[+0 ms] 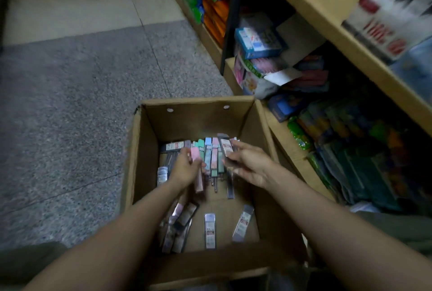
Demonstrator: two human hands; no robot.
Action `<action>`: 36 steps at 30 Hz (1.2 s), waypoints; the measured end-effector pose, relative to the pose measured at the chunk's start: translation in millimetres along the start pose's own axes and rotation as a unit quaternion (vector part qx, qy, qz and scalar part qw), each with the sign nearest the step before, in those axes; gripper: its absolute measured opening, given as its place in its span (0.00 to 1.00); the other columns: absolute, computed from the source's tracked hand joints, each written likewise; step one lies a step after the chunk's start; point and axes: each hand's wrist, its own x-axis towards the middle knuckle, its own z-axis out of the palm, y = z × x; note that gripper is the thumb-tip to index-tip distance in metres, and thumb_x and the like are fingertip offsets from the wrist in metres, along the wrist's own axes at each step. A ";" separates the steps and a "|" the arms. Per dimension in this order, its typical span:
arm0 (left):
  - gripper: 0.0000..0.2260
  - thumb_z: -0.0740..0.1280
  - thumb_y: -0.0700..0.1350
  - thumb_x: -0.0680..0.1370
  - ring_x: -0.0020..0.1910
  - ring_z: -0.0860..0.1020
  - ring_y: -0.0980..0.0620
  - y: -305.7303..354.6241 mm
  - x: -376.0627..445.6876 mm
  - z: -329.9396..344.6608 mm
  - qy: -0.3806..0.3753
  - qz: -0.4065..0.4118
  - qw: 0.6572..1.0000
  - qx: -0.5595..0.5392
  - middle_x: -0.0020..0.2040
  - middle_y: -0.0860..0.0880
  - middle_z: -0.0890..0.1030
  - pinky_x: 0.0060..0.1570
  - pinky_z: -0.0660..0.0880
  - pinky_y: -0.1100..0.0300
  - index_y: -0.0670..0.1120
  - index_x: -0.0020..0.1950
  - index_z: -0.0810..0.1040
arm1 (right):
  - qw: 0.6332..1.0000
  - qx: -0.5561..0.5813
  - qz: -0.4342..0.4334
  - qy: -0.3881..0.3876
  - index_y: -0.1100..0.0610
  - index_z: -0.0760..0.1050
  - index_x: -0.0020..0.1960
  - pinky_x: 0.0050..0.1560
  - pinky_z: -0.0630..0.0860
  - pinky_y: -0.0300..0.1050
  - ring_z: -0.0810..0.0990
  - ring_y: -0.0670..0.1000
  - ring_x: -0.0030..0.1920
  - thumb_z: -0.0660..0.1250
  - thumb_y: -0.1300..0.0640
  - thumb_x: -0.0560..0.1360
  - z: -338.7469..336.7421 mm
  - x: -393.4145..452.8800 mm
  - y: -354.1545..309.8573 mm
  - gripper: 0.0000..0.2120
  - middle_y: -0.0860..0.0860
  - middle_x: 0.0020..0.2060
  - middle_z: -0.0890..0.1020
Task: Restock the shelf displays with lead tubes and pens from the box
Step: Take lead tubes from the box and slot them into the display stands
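An open cardboard box stands on the floor below me. Inside lie several lead tubes and pastel pens, bunched at the far end. Loose grey lead tubes rest on the box bottom nearer to me. My left hand is down in the box, closed around a pink pen. My right hand grips a grey lead tube with a red label, held slightly above the pile.
Wooden shelves run along the right, packed with boxed and bagged stationery. The lowest shelf sits right beside the box. Grey speckled floor spreads to the left.
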 end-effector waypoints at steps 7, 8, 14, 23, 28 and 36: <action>0.17 0.57 0.37 0.83 0.37 0.77 0.48 146.3 -26.7 -40.6 -0.124 0.123 0.985 0.013 0.42 0.43 0.76 0.42 0.80 0.50 0.51 0.69 0.64 | 0.985 -0.067 -0.130 -0.091 0.42 0.57 0.76 0.46 0.80 0.56 0.84 0.59 0.49 0.63 0.77 0.73 5.5 -75.2 -38.7 0.43 0.60 0.52 0.84; 0.16 0.56 0.36 0.83 0.36 0.76 0.49 164.1 -35.0 -42.8 -0.145 0.139 0.979 0.028 0.41 0.43 0.75 0.37 0.79 0.54 0.50 0.68 0.64 | 0.978 -0.101 -0.163 -0.085 0.42 0.58 0.76 0.49 0.79 0.57 0.83 0.59 0.51 0.64 0.77 0.72 5.9 -87.4 -46.7 0.43 0.60 0.52 0.84; 0.15 0.56 0.36 0.82 0.31 0.76 0.57 219.2 -81.8 -43.1 -0.218 0.192 0.957 -0.018 0.40 0.46 0.75 0.32 0.76 0.63 0.54 0.64 0.69 | 0.869 -0.282 -0.408 0.000 0.40 0.66 0.66 0.43 0.81 0.40 0.84 0.49 0.48 0.71 0.73 0.70 -5.8 -152.2 -84.5 0.37 0.51 0.51 0.79; 0.29 0.55 0.25 0.77 0.36 0.76 0.52 268.8 -103.4 -14.6 -0.285 0.225 0.920 -0.151 0.48 0.43 0.76 0.39 0.78 0.58 0.54 0.70 0.62 | 0.757 -0.358 -0.537 0.105 0.30 0.63 0.63 0.44 0.83 0.51 0.84 0.51 0.42 0.75 0.65 0.70 -29.5 -200.5 -119.5 0.38 0.49 0.49 0.79; 0.24 0.57 0.28 0.80 0.40 0.79 0.52 280.7 -98.5 1.2 -0.279 0.246 0.912 -0.172 0.49 0.47 0.80 0.42 0.80 0.52 0.54 0.66 0.65 | 0.717 -0.359 -0.574 0.165 0.37 0.63 0.60 0.35 0.74 0.30 0.80 0.41 0.35 0.70 0.60 0.76 -40.5 -209.1 -146.5 0.25 0.41 0.37 0.80; 0.10 0.59 0.39 0.82 0.36 0.78 0.51 301.5 -87.2 18.9 -0.270 0.261 0.907 -0.190 0.48 0.44 0.82 0.37 0.77 0.58 0.45 0.63 0.71 | 0.603 -0.461 -0.580 0.295 0.45 0.64 0.56 0.38 0.81 0.49 0.81 0.44 0.37 0.69 0.55 0.77 -68.6 -246.6 -214.0 0.15 0.45 0.41 0.78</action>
